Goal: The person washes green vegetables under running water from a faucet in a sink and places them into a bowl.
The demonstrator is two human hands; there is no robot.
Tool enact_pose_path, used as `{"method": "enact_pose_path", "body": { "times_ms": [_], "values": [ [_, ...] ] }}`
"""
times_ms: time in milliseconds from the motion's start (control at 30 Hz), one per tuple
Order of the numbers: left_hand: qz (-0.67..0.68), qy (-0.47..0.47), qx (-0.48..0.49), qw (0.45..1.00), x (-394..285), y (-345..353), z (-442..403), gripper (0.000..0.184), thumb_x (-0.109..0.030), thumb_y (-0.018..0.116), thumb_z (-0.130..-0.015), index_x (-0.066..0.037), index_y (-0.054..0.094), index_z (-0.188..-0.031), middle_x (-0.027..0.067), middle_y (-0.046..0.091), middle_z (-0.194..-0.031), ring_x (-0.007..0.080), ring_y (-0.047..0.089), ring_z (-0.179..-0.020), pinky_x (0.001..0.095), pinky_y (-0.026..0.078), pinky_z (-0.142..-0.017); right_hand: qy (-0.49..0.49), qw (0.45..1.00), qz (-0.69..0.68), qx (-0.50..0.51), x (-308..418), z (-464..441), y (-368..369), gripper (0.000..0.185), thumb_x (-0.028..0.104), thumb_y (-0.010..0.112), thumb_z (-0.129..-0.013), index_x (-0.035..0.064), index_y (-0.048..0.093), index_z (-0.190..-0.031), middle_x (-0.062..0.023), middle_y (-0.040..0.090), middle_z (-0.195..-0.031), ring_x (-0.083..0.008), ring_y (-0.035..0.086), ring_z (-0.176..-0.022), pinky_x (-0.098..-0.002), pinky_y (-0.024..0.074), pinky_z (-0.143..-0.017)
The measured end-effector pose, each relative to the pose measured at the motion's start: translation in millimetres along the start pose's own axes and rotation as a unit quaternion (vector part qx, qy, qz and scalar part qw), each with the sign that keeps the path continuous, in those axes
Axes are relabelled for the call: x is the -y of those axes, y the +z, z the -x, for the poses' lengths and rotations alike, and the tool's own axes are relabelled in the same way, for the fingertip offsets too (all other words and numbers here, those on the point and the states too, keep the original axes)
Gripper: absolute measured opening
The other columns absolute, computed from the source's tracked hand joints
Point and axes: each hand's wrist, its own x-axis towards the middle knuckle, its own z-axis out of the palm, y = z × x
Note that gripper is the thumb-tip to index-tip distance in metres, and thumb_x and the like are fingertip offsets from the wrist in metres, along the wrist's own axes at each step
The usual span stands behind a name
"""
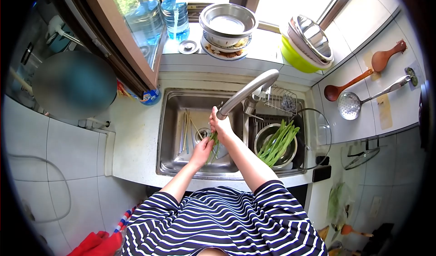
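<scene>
Over the left basin of the steel sink [170, 163], my left hand [201, 152] is closed round a few thin green vegetable stalks [213, 142]. Just above it, my right hand [221, 128] is right at the spout end of the faucet [247, 92]. Its fingers are curled and pressed together; what they hold, if anything, is hidden. In the right basin a steel bowl [290, 152] carries a bunch of long green vegetables [279, 143]. Thin sticks [185, 131] lie on the left basin's floor near the drain.
A wire rack [277, 97] with a scouring pad stands behind the right basin, and a glass lid [328, 133] leans beside it. Stacked bowls [227, 22], a green basin [295, 56] and a water bottle [176, 17] line the sill. A ladle [334, 92] and skimmer [349, 105] hang right.
</scene>
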Motion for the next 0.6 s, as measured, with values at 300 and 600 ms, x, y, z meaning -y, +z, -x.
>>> {"method": "enact_pose_path", "body": {
  "times_ms": [300, 600],
  "values": [
    [0.110, -0.067, 0.027, 0.991, -31, -2, -30, 0.042, -0.044, 0.039, -0.090, -0.007, 0.052, -0.075, -0.0048, 0.040, -0.055, 0.0040, 0.034, -0.048, 0.0188, 0.026, -0.044, -0.066, 0.990, -0.103, 0.067, 20, 4, -17, 0.018, 0.016, 0.048, -0.087, 0.0031, 0.047, -0.099, -0.0090, 0.058, -0.079, -0.0206, 0.058, -0.080, -0.0328, 0.0463, -0.076],
    [0.105, 0.083, -0.006, 0.991, -38, 23, -77, 0.030, -0.033, 0.048, -0.090, -0.006, 0.056, -0.078, -0.0058, 0.048, -0.066, 0.0034, 0.040, -0.056, 0.0195, 0.032, -0.049, -0.151, 0.986, -0.062, 0.024, 17, -9, -37, 0.019, 0.010, 0.052, -0.084, 0.0024, 0.047, -0.101, -0.0129, 0.061, -0.092, -0.0223, 0.059, -0.086, -0.0340, 0.0482, -0.077]
  ]
}}
